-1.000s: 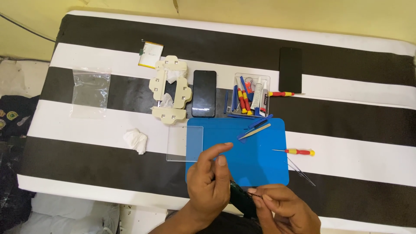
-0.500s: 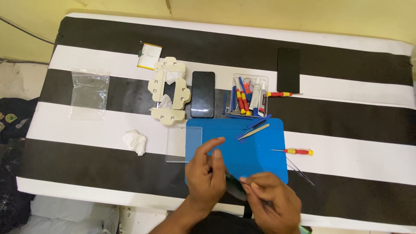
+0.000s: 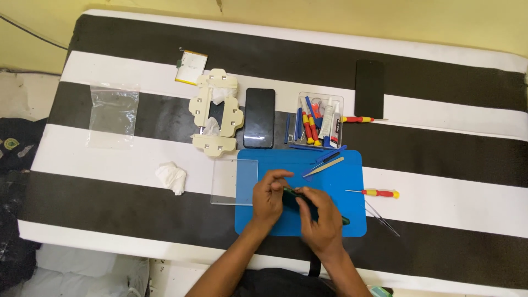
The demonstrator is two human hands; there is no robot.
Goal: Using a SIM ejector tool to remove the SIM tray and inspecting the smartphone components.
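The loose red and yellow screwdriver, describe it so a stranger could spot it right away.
Start at the blue mat on the striped table. Just off its right edge lies the screwdriver, alone on a white stripe. Unlike its twin by the clear tool box, thin tweezers lie just below it.

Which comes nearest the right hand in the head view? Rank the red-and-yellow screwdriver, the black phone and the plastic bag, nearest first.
From the right hand:
1. Red-and-yellow screwdriver, just off the blue mat's right edge.
2. Black phone, beyond the mat, toward the left.
3. Plastic bag, far left on the striped cover.
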